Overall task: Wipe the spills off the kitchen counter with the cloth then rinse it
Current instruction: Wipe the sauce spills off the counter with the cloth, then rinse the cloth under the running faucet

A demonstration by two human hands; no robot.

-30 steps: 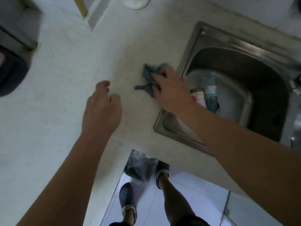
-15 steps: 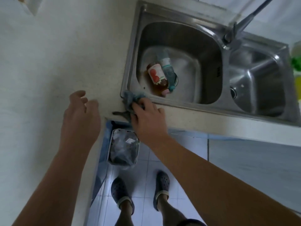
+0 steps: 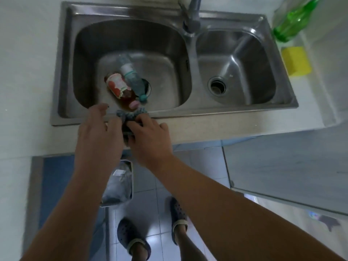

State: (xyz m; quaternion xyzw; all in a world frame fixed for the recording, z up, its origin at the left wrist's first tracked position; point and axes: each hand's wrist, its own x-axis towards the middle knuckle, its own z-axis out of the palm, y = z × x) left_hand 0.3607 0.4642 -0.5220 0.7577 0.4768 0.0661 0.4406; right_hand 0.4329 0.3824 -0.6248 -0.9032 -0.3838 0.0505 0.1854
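Together two hands (image 3: 98, 136) (image 3: 150, 140) meet one cloth (image 3: 130, 117), two bottles (image 3: 120, 87) (image 3: 131, 76) beyond.

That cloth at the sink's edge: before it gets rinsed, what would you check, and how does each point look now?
1. Cloth held: ok, the right hand grips it at the front rim of the sink.
2. Left hand free to help: ok, open, right beside the cloth.
3. Left basin free: not ok, a red-labelled bottle and a clear bottle lie by the drain.
4. Right basin free: ok.
5. Faucet running: cannot tell.
6. Counter wiped clean: cannot tell.
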